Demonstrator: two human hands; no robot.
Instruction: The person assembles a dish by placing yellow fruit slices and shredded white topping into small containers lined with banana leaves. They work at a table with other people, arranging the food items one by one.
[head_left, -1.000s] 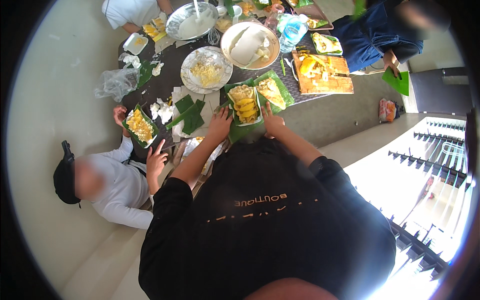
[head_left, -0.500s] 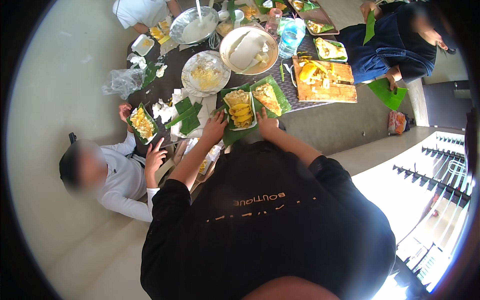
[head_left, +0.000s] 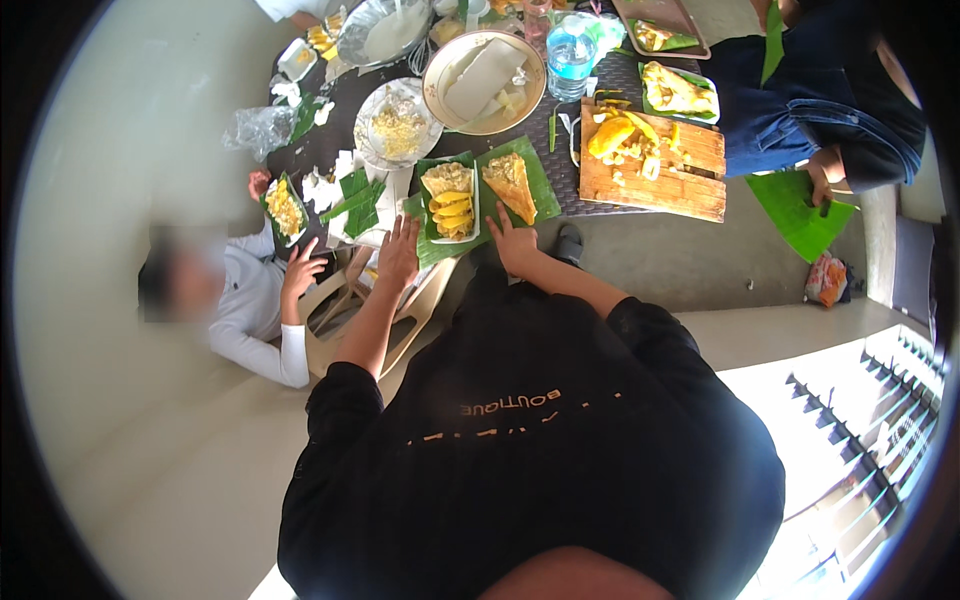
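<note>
A white tray (head_left: 473,232) lined with banana leaf holds a folded crepe (head_left: 447,179) and yellow mango slices (head_left: 452,213). It rests on a green banana leaf (head_left: 428,251) at the table's near edge. My left hand (head_left: 401,252) lies against that leaf's left side, fingers stretched out. To the right, my right hand (head_left: 514,247) has its fingers spread, the tips at the near edge of a second banana leaf (head_left: 541,194). A triangular filled crepe (head_left: 511,187) lies on this second leaf. Neither hand grips anything that I can see.
A wooden board (head_left: 655,190) with mango pieces stands right, a water bottle (head_left: 571,62) behind it. Beyond my hands are a large bowl (head_left: 530,103) and a plate (head_left: 398,160). One person (head_left: 250,285) sits left; another (head_left: 850,110) stands right, holding a leaf (head_left: 800,215).
My view has shifted. My right hand has drawn back from beside the tray to the second leaf's near edge. The person on the right holds the leaf lower.
</note>
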